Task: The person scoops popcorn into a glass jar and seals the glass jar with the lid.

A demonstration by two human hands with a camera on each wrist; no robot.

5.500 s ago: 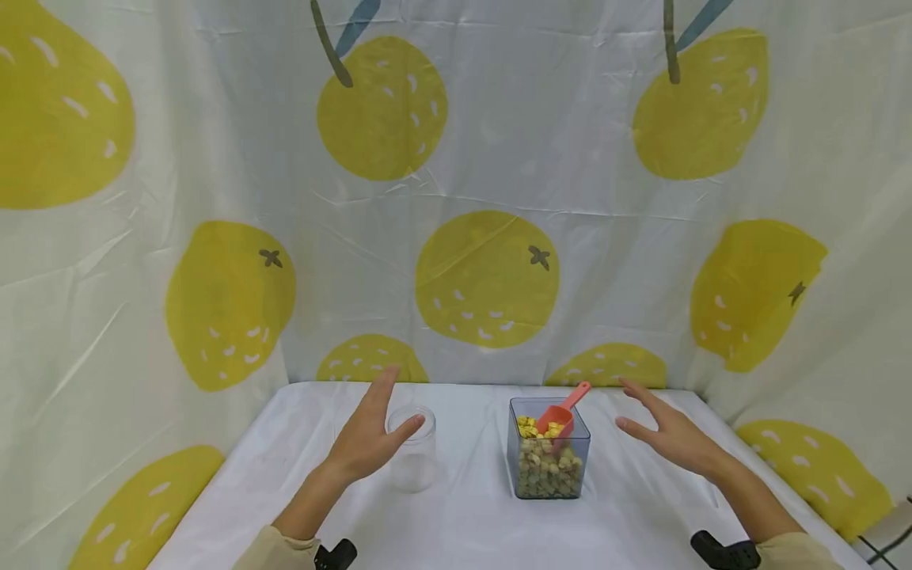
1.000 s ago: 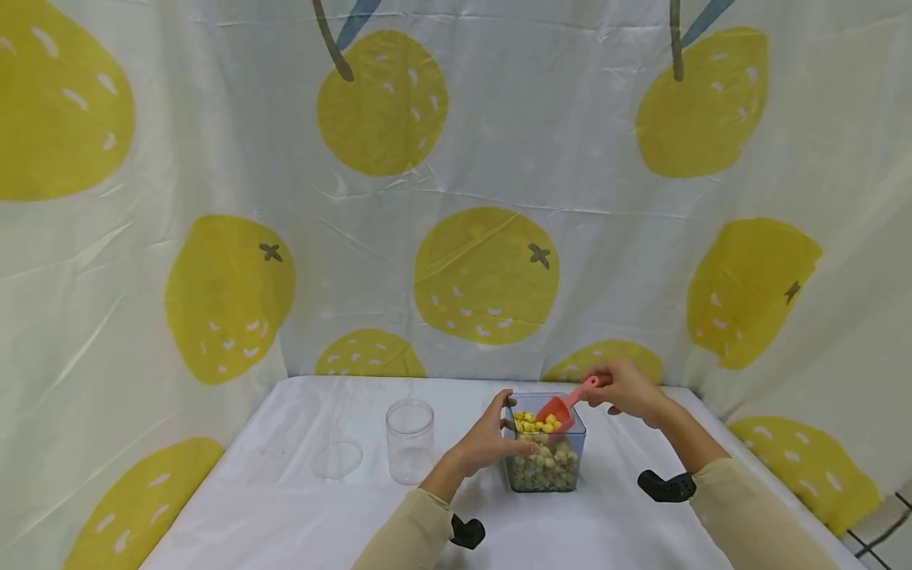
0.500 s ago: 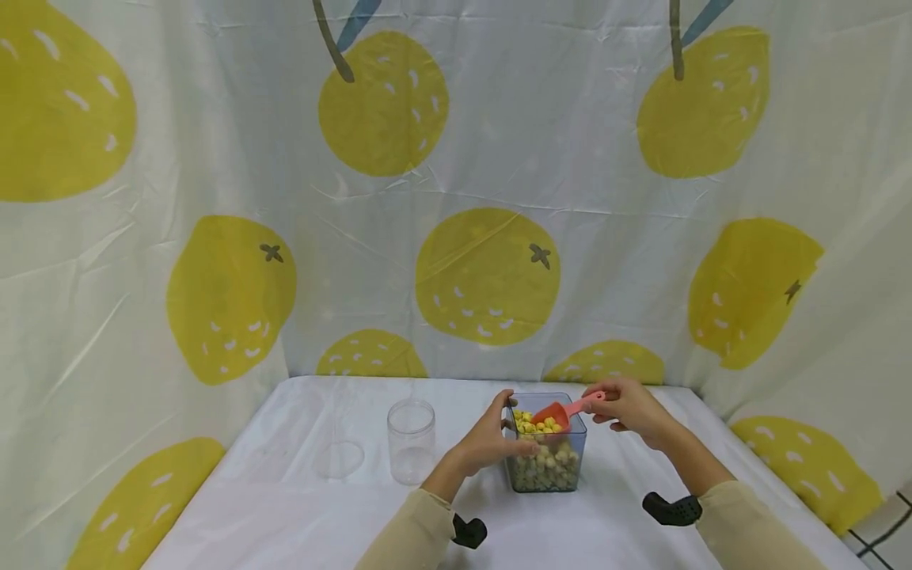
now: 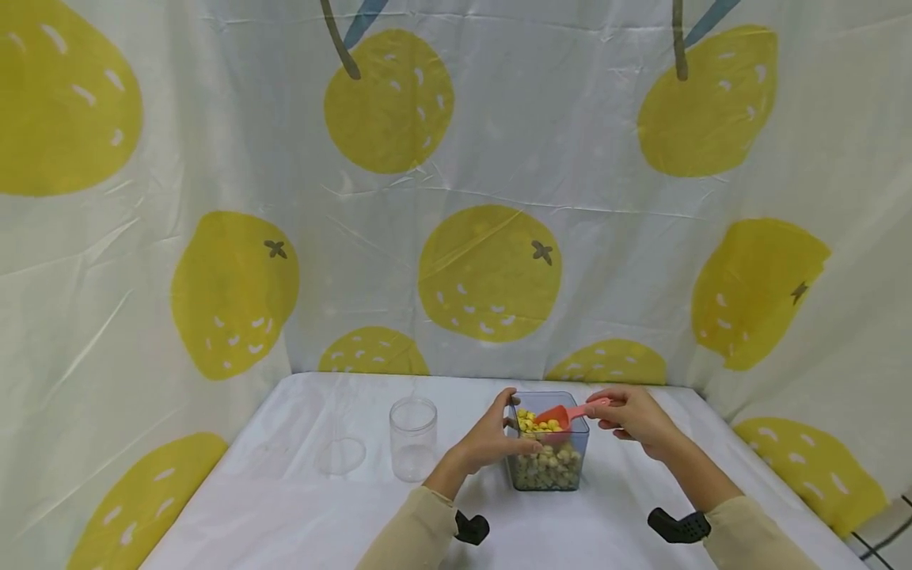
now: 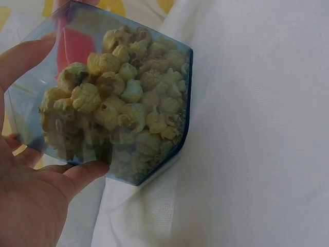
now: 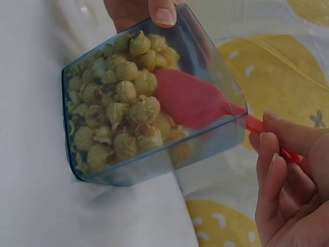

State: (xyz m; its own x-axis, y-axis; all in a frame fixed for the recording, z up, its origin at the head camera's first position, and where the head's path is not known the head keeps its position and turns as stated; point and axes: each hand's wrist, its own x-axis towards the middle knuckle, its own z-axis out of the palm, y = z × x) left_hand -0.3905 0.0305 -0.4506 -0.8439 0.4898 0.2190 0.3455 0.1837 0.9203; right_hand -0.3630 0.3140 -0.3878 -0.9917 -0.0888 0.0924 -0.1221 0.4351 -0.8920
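Note:
A bluish see-through square container (image 4: 547,467) of yellow popcorn (image 5: 128,92) stands on the white table. My left hand (image 4: 488,439) grips it from the left, the thumb along its front and the fingers at its far left side. At the container's right, my right hand (image 4: 637,416) pinches the handle of a pink scoop (image 6: 187,98). The scoop's bowl lies in the top of the popcorn, while its handle reaches out over the right rim, nearly level. In the right wrist view, thumb and fingertips close on the handle.
Left of the container stands a clear, round jar (image 4: 413,439) with its top uncovered. A clear disc, seemingly a lid (image 4: 340,456), lies flat to the jar's left. Behind the table (image 4: 285,507) hangs a fruit-print curtain (image 4: 492,273).
Both hands have come in from the sides onto container and scoop. The clear disc now lies left of the jar. Lately the right hand has lowered, tipping the scoop's handle down.

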